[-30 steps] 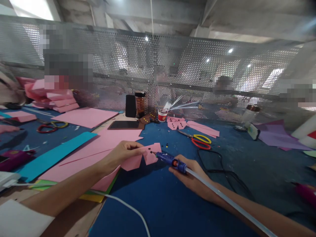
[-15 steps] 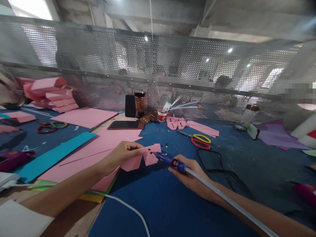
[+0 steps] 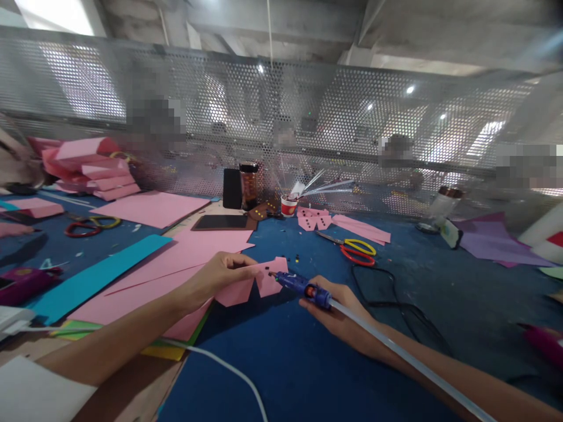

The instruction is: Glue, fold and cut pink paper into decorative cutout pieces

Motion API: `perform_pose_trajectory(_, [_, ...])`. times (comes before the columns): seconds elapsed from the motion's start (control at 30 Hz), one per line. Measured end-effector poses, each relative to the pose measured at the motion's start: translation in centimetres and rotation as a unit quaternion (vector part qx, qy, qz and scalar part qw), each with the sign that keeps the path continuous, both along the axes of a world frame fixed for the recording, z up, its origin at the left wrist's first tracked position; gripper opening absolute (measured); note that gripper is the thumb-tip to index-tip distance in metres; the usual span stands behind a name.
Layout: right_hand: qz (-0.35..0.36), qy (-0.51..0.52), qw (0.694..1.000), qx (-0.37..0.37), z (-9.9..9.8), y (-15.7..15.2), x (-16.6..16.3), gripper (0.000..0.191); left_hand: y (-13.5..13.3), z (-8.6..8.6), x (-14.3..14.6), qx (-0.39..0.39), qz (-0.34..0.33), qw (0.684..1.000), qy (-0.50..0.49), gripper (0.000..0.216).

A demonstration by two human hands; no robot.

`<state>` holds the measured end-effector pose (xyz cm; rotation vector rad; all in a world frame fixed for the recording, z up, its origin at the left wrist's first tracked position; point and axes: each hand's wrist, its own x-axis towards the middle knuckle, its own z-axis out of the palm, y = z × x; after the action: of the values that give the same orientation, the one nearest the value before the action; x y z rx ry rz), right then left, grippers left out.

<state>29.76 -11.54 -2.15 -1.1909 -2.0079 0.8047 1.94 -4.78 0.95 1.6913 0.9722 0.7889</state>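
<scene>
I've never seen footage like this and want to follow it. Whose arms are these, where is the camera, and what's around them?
There is no machine here: these are a person's own bare hands. One camera, worn on the head, looks forward and down past both arms. The left hand pinches a cut pink paper piece. The right hand holds what looks like a blue glue gun, with a long pale stick running out of its back. Its tip is at the paper; whether it touches is hard to tell. On the blue table surface are open scissors, a red-and-white cup and a bright blue strip. Behind stands a perforated metal screen.
</scene>
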Motion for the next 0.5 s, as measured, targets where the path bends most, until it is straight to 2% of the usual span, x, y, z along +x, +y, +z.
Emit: perform_pose_trajectory(0.5, [-0.002,-0.016,1.0,0.02,0.01,0.01,-0.08,0.023,-0.19,0.44,-0.06,-0.009,-0.016,1.0,0.018,0.032])
